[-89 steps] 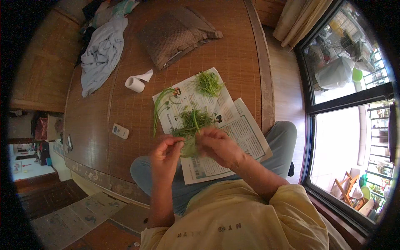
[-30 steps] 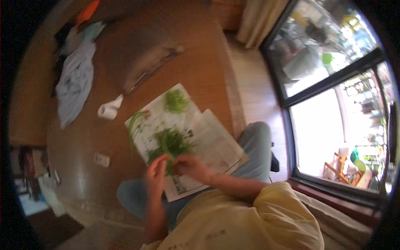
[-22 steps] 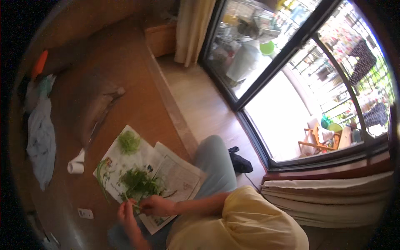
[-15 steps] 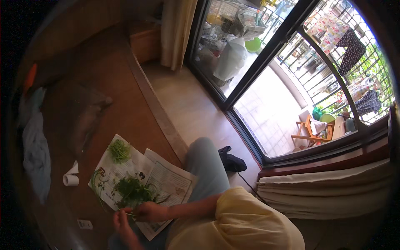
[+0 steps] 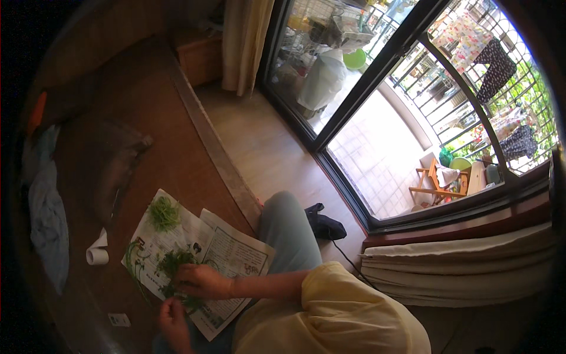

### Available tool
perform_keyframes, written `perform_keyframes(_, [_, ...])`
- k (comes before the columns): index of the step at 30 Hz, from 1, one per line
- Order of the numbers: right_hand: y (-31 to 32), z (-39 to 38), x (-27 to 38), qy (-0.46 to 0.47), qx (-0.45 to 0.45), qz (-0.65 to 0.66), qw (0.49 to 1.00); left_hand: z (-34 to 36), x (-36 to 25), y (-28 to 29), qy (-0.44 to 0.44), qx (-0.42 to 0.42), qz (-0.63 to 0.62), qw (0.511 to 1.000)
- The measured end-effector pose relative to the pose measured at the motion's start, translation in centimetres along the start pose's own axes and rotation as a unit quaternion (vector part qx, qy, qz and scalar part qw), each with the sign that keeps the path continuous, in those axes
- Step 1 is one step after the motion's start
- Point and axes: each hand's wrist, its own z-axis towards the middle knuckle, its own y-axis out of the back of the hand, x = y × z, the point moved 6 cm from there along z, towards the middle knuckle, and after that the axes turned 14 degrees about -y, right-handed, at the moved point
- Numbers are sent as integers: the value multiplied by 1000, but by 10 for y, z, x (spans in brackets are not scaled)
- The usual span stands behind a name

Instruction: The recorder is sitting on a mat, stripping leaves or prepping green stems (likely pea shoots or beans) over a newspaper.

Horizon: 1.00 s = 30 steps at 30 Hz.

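A spread newspaper (image 5: 227,253) lies on the brown mat in front of me. A heap of green leafy stems (image 5: 175,264) sits on it, with a smaller tuft of greens (image 5: 163,212) farther away and long stalks (image 5: 134,265) along the paper's left edge. My right hand (image 5: 203,281) rests on the heap, fingers closed around some stems. My left hand (image 5: 171,315) is just below it, pinching the same bunch of greens (image 5: 190,302). My knee in blue-grey trousers (image 5: 289,227) lies beside the paper.
A roll of white tissue (image 5: 97,253) and a small white box (image 5: 119,320) lie left of the paper. A brown cushion (image 5: 121,168) and pale cloth (image 5: 47,221) lie farther left. A dark sock-like item (image 5: 325,225) lies on the wooden floor by the glass balcony door (image 5: 377,147).
The view has swung up and to the right, from the mat toward the balcony door. Both hands stay on the greens over the newspaper.
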Motion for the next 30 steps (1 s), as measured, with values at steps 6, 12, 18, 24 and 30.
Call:
perform_keyframes(6, [-2,-2,11,5,23,-35,999,-6,14,13,-11,-50,-13,999])
perform_keyframes(12, [1,-1,12,-23,57,-16,998,-5,24,18,-7,-46,-6,999])
perform_keyframes(18, [4,-1,13,-22,75,-36,996,-3,20,17,-3,-48,-13,999])
perform_keyframes(24, [0,-2,12,-13,94,-69,993,-2,24,18,-12,-44,-27,999])
perform_keyframes(30, [0,-2,11,-13,92,-61,994,-3,24,18,-19,-52,-35,998])
